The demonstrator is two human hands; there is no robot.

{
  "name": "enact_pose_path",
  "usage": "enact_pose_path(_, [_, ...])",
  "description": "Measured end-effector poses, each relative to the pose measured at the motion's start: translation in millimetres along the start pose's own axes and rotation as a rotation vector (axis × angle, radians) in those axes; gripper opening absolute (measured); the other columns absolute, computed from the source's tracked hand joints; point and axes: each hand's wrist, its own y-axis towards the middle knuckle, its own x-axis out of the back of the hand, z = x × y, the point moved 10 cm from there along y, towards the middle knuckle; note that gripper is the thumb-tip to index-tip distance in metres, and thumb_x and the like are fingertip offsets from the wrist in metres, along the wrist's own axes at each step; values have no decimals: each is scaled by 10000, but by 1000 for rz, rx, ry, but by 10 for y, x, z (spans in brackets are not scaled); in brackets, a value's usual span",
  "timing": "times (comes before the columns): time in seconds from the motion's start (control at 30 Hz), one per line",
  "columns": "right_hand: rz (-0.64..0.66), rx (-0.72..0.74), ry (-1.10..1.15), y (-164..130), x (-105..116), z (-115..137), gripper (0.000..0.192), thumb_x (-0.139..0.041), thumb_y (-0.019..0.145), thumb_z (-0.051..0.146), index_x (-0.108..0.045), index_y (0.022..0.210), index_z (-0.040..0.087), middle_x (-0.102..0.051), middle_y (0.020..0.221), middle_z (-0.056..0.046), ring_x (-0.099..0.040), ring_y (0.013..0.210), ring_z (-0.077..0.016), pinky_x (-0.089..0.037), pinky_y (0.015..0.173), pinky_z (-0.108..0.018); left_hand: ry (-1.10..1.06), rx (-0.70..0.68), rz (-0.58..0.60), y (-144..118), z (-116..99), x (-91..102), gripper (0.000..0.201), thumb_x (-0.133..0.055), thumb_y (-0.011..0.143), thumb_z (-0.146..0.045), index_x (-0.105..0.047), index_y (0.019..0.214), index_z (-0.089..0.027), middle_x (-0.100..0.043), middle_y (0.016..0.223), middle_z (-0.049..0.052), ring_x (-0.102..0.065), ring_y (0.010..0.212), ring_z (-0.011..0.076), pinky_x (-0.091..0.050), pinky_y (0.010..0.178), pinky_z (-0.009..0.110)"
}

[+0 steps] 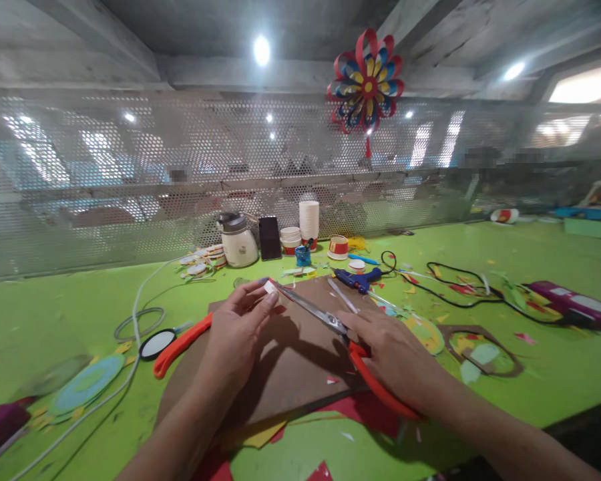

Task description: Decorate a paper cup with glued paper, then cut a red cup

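My left hand (pixel 238 327) pinches a small white piece of paper (pixel 270 288) between thumb and fingers. In my right hand (pixel 385 347) is a pair of scissors (pixel 325 317) with orange-red handles, its blades pointing up and left so that the tips meet the paper piece. Both hands are above a brown cardboard sheet (pixel 300 361) lying on the green table. Beside my left wrist, a tool with an orange handle (pixel 183 344) rests partly on the cardboard. Red and yellow paper scraps (pixel 360 411) stick out below the sheet's near edge.
A blue glue gun (pixel 358 279) with a black cord lies behind the cardboard. Farther back stand a white kettle (pixel 239 244), a phone (pixel 270 238), stacked paper cups (pixel 309 220) and a perforated metal screen (pixel 190 147). A purple device (pixel 573 302) sits at right; a white cable (pixel 136 314) runs along the left.
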Motion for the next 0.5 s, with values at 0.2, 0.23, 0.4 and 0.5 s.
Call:
enact_pose_path(0.2, [20,-3,-32,-5,-51,-22,490,-509,804,108,-579,1279,210,-697,1012,-102,-626,919,-242,-467,800,-360,-16,-9,-16,-13,-32,-11,400,-858,592,-250,-673,937,-166,-702,924,48,-689,817,187,-558,802,333])
enact_pose_path(0.23, [14,-4,-33,-7,-44,-22,488,-510,802,107,-581,1273,212,-697,1008,-100,-625,920,-240,-464,798,-357,-9,-7,-18,-16,-33,-11,407,-857,594,-254,-671,945,-165,-704,923,50,-689,811,187,-559,794,335])
enact_pose_path(0.4, [18,-17,-42,-6,-31,-23,475,-506,803,119,-587,1259,225,-695,974,-82,-618,861,-218,-455,745,-321,0,3,-21,-17,-23,3,424,-864,585,-265,-668,946,-160,-707,909,51,-687,779,172,-562,762,311])
enact_pose_path(0.5, [25,-26,-50,1,-31,-28,498,-503,782,110,-587,1261,220,-690,985,-86,-617,885,-229,-460,769,-335,-3,18,11,-1,11,1,437,-855,611,-279,-655,985,-171,-706,942,61,-698,786,183,-564,767,324])
